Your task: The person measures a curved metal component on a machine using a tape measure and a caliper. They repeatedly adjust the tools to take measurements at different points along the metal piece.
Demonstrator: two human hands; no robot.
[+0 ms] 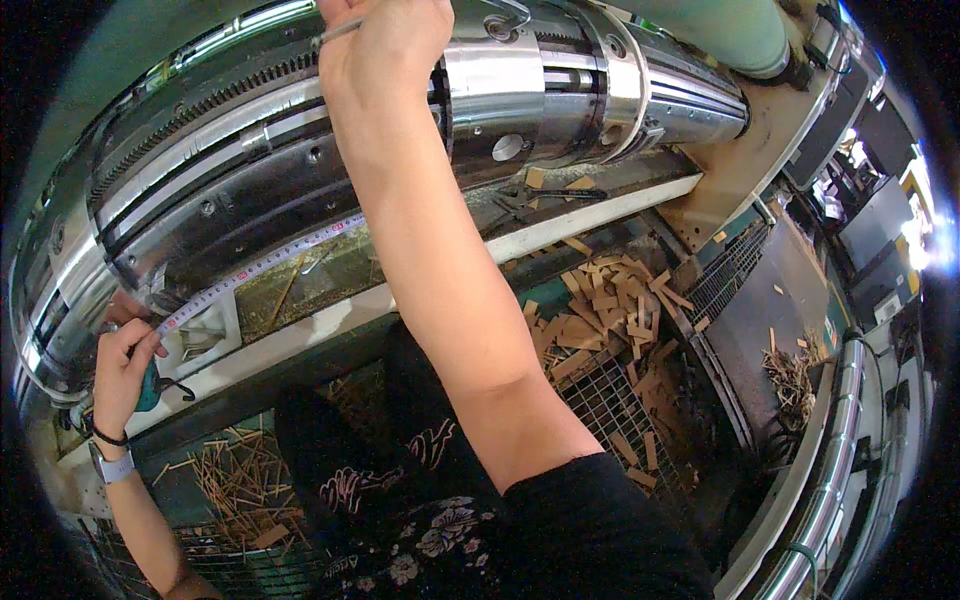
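Observation:
My left hand (121, 372) is closed around a tape measure at the lower left of a big metal cylinder. Part of its teal case (149, 389) shows below the fingers. The white blade (242, 276) runs out along the cylinder's near side and passes behind my right forearm. At the top edge, my right hand (388, 45) is closed on a thin bent metal rod, like a hex key (340, 31); its fingers are partly cut off. Beyond the hand, a bent rod end reaches a round hole in the steel cylinder (495, 80), which carries slots, bolt holes and a toothed strip.
A pale ledge (570, 228) runs below the cylinder, with dark tools (560, 195) lying behind it. Cardboard scraps (600, 310) are heaped over a metal grating (610, 400). Thin strips (243, 480) lie at lower left. Shiny rails (835, 430) curve along the right.

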